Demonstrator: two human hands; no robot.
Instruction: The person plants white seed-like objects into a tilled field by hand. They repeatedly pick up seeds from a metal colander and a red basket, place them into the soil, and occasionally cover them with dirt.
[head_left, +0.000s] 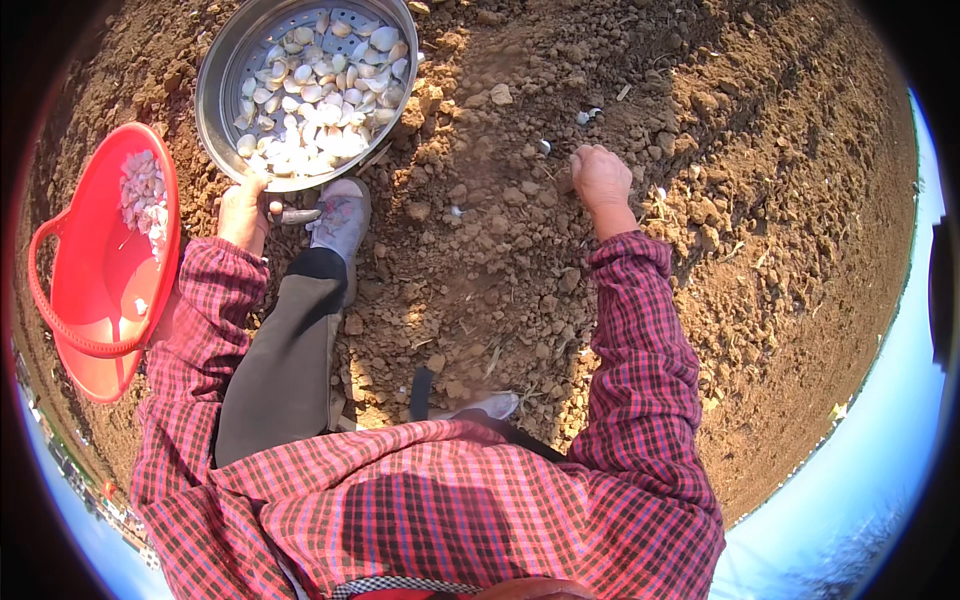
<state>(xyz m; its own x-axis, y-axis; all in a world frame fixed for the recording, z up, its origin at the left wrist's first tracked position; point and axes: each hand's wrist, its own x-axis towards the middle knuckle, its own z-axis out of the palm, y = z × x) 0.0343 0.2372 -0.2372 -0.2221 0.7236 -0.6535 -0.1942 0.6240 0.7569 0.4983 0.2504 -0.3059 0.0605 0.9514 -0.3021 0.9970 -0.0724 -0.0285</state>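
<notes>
My left hand (244, 214) grips the near rim of a round metal steamer pan (214, 127) with a perforated bottom. Many pale garlic cloves (319, 112) lie in the pan. A short grey handle-like piece (300, 217) juts out beside my left fingers, above a shoe. My right hand (601, 178) is down at the loose brown soil (495, 300), its back towards me and its fingers curled. Whether a clove is between those fingers is hidden. Just left of it, a single clove (545, 147) sits in the soil, and white cloves (589, 116) lie farther off.
A red plastic basket (90, 262) with a looped handle leans at the left, holding small pinkish-white pieces (142, 195). My shoe (341, 217) stands under the pan's edge; the other shoe (495, 406) is close below me. Clods cover the ground around.
</notes>
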